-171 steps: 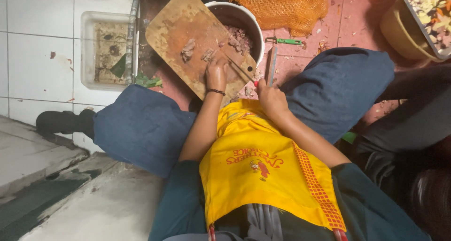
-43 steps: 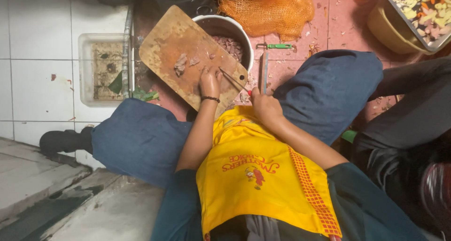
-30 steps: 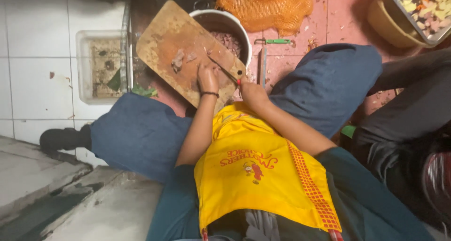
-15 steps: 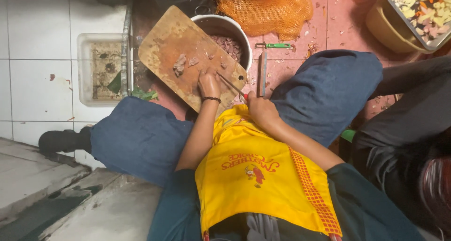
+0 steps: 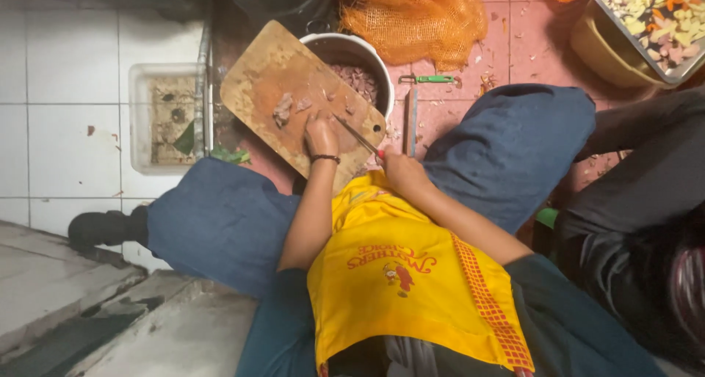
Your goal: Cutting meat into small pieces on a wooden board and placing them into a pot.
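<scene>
Since half a second ago my right hand [image 5: 402, 173], clamped on the knife [image 5: 358, 135], has angled it toward my left hand [image 5: 321, 135] pinning meat [image 5: 282, 110] on the board [image 5: 279, 61]; mid-slicing, next cut needs fingers clear.

My wooden cutting board [image 5: 294, 91] looks worn, matt and stained. Knife [image 5: 358, 136] blade is thin metal. Apron [image 5: 411, 281] is smooth yellow cloth.

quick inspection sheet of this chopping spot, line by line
surface: pink tiled floor, scraps scattered
job's things: wooden cutting board leaning on a metal pot; meat pieces on board; knife
clutter: orange mesh sack, green peeler, tray of chopped vegetables, white tub
grippers: left hand pressing on board; right hand gripping knife
cables: nothing seen
surroundings: white tiled wall; another person's dark sleeve
</scene>
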